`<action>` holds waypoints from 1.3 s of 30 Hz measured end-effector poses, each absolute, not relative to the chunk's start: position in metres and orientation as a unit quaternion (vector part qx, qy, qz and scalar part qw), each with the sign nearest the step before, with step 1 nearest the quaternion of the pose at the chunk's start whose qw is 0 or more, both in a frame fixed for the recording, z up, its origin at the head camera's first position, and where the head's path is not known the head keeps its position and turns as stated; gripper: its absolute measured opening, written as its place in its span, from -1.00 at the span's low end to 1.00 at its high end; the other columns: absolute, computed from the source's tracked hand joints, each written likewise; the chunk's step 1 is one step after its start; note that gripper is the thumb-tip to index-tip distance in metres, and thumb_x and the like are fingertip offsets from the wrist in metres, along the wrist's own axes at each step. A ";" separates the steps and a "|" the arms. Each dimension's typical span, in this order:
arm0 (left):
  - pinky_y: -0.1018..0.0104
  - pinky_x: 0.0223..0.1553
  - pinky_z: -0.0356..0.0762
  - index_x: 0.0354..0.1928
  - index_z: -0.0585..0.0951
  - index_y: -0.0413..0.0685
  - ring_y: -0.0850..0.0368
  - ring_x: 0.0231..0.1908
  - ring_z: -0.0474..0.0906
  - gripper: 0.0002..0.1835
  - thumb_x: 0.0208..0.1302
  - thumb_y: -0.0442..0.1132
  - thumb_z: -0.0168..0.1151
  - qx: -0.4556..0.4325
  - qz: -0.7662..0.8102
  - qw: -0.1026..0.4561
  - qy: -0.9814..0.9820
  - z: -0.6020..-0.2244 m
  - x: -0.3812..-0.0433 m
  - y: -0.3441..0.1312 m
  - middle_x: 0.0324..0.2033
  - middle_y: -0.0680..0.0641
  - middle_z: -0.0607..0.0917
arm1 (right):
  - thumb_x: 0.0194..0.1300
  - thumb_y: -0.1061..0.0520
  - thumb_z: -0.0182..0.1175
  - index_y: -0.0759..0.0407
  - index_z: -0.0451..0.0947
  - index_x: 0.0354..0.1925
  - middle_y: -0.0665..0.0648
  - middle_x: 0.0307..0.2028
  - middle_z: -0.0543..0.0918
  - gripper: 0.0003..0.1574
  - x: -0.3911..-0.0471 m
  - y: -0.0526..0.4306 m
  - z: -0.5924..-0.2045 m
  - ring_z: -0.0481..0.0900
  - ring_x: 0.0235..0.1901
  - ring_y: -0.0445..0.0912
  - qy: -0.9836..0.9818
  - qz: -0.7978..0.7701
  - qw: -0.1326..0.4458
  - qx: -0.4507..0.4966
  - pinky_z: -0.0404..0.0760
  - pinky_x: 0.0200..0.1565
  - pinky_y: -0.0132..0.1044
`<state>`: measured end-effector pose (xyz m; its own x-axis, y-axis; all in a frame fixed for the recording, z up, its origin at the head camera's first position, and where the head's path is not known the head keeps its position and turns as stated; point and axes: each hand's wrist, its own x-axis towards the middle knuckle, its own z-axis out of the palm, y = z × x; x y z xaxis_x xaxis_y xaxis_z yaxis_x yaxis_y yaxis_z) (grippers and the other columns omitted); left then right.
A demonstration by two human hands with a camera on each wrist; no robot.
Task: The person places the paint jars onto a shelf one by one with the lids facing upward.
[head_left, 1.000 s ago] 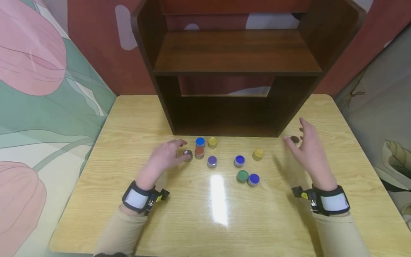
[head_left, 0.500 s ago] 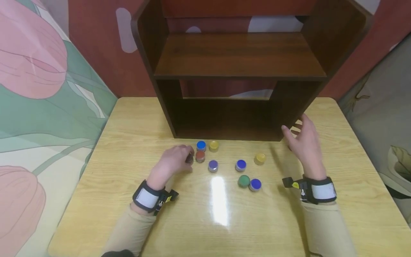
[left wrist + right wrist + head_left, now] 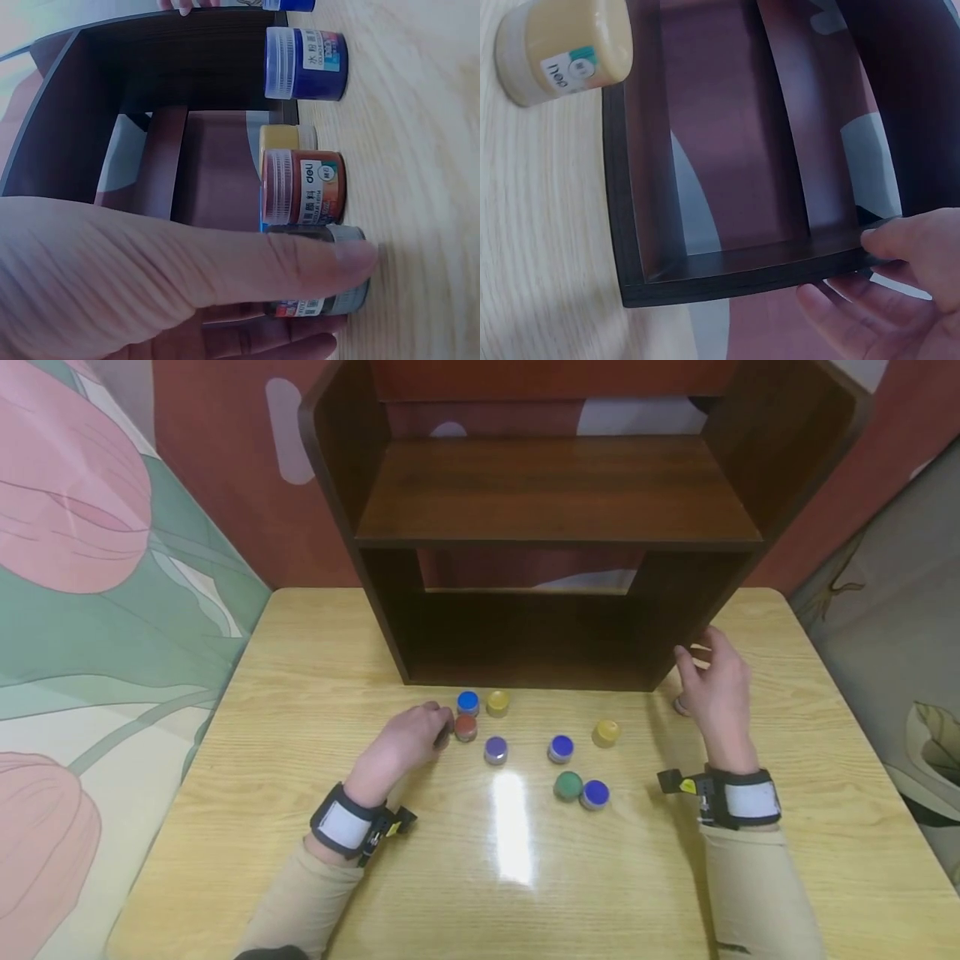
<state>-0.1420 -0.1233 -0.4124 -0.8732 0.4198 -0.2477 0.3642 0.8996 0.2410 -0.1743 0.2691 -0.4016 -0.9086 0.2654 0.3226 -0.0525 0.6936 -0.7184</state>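
Observation:
My left hand pinches a dark paint jar at the left end of the jars; thumb and fingers cover much of it. Right beside it stands a red-brown paint jar, with a light-blue jar and a yellow jar behind. My right hand is at the right side panel of the dark wooden shelf, thumb tip overlapping its front edge. Its fingers are loosely bent, and background shows between thumb and fingers in the right wrist view. Another jar peeks out from under this hand.
More paint jars stand before the shelf: a purple jar, a blue jar, a green jar touching a second blue jar, and another yellow jar. All are on the wooden table against the wall.
My left hand has moved right and closed its fingers on the dark jar. The right hand has come in to the shelf's side, then shifted slightly right, its fingers more bent.

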 end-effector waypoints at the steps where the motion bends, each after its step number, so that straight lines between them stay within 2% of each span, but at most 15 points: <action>1: 0.17 -0.17 0.63 -0.20 0.59 -0.12 0.05 -0.26 0.54 -0.82 0.18 -0.43 0.35 0.203 0.099 0.148 0.963 -0.413 -0.142 -0.124 -0.29 -0.08 0.62 | 0.45 0.07 0.12 0.24 0.47 0.23 0.31 0.12 0.65 -0.53 -0.174 0.269 -0.402 0.69 0.03 0.19 -0.897 0.387 0.207 -0.059 0.41 -0.24 -0.84; 5: 0.21 -0.17 0.61 -0.18 0.59 -0.13 0.07 -0.27 0.49 -0.83 0.22 -0.45 0.31 0.197 0.120 0.154 0.961 -0.415 -0.141 -0.126 -0.28 -0.08 0.59 | 0.45 0.06 0.12 0.24 0.47 0.24 0.31 0.13 0.65 -0.51 -0.174 0.269 -0.403 0.69 0.03 0.19 -0.894 0.393 0.208 -0.052 0.32 -0.27 -0.89; 11: 0.20 -0.17 0.61 -0.17 0.58 -0.17 0.06 -0.28 0.47 -0.84 0.24 -0.46 0.28 0.195 0.132 0.153 0.960 -0.414 -0.141 -0.129 -0.27 -0.10 0.57 | 0.45 0.07 0.13 0.24 0.47 0.24 0.31 0.13 0.65 -0.52 -0.174 0.269 -0.403 0.68 0.03 0.18 -0.892 0.398 0.209 -0.043 0.32 -0.27 -0.89; 17: 0.23 -0.19 0.61 -0.24 0.57 -0.16 0.09 -0.30 0.47 -0.81 0.13 -0.49 0.33 0.198 0.146 0.143 0.959 -0.415 -0.142 -0.129 -0.31 -0.07 0.56 | 0.44 0.11 0.14 0.25 0.47 0.23 0.30 0.13 0.65 -0.54 -0.176 0.271 -0.403 0.69 0.02 0.18 -0.894 0.393 0.214 -0.035 0.32 -0.26 -0.90; 21: 0.25 -0.19 0.61 -0.27 0.57 -0.14 0.10 -0.30 0.49 -0.81 0.10 -0.44 0.38 0.205 0.149 0.137 0.958 -0.416 -0.144 -0.129 -0.33 -0.05 0.58 | 0.43 0.13 0.15 0.25 0.47 0.23 0.30 0.13 0.65 -0.54 -0.177 0.272 -0.403 0.69 0.02 0.18 -0.896 0.386 0.215 -0.036 0.39 -0.25 -0.88; 24: 0.24 -0.18 0.62 -0.22 0.58 -0.13 0.10 -0.28 0.52 -0.81 0.15 -0.38 0.39 0.205 0.153 0.138 0.957 -0.416 -0.146 -0.131 -0.32 -0.04 0.60 | 0.43 0.14 0.16 0.24 0.47 0.23 0.29 0.13 0.65 -0.54 -0.178 0.272 -0.404 0.69 0.02 0.18 -0.897 0.385 0.215 -0.035 0.40 -0.25 -0.88; 31: 0.23 -0.13 0.67 0.08 0.62 -0.02 0.09 -0.20 0.59 -0.67 0.28 -0.30 0.34 0.206 0.166 0.127 0.956 -0.416 -0.146 -0.137 -0.17 -0.08 0.65 | 0.42 0.17 0.15 0.26 0.48 0.23 0.29 0.12 0.66 -0.55 -0.178 0.272 -0.406 0.68 -0.02 0.17 -0.893 0.391 0.220 -0.034 0.35 -0.26 -0.91; 39: 0.22 -0.14 0.67 -0.03 0.63 -0.13 0.08 -0.22 0.58 -0.75 0.25 -0.34 0.35 0.223 0.198 0.087 0.951 -0.414 -0.150 -0.142 -0.21 -0.09 0.67 | 0.41 0.19 0.16 0.27 0.48 0.22 0.28 0.11 0.67 -0.55 -0.178 0.272 -0.408 0.68 -0.04 0.17 -0.893 0.389 0.223 -0.036 0.35 -0.25 -0.90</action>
<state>-0.1500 -0.1420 -0.4140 -0.8850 0.4592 -0.0770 0.3905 0.8221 0.4144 -0.1782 0.2721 -0.4077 -0.8978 0.2373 0.3711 -0.1104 0.6943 -0.7111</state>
